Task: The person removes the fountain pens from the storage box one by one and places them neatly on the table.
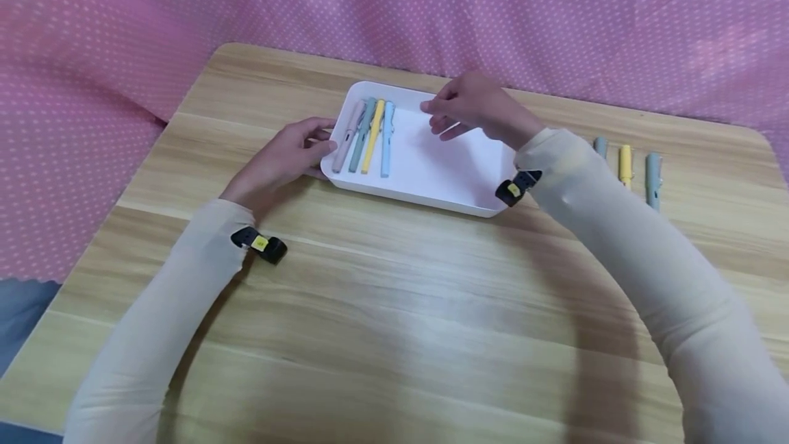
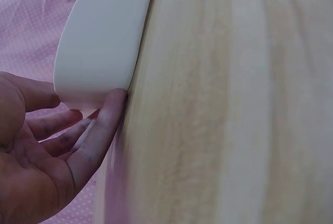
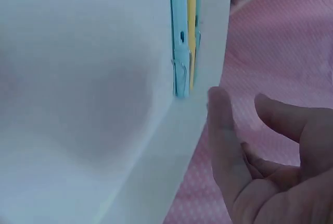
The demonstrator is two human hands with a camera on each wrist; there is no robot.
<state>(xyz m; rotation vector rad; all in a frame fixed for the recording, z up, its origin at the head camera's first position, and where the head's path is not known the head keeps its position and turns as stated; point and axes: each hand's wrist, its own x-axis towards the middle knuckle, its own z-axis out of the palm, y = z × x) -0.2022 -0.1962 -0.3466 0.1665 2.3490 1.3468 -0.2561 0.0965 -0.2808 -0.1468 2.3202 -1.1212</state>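
A shallow white tray [image 1: 425,199] lies on the table. My left hand [image 1: 286,153] grips its left end, thumb at the rim and fingers along the outer wall. In the left wrist view a fingertip [image 2: 115,99] touches the tray's lower edge. Side by side at the tray's left end lie a pale pink pen [image 1: 349,137], a green pen [image 1: 362,134], a yellow pen [image 1: 373,137] and a light blue pen [image 1: 387,139]. Above the tray's far right part hovers my right hand [image 1: 477,108], thumb and index finger apart, holding nothing.
Right of the tray, partly behind the right sleeve, lie a grey-green pen [image 1: 600,146], another yellow pen [image 1: 625,164] and a further grey-green pen [image 1: 653,180]. A pink dotted cloth [image 1: 394,12] hangs behind the wooden table [image 1: 345,307].
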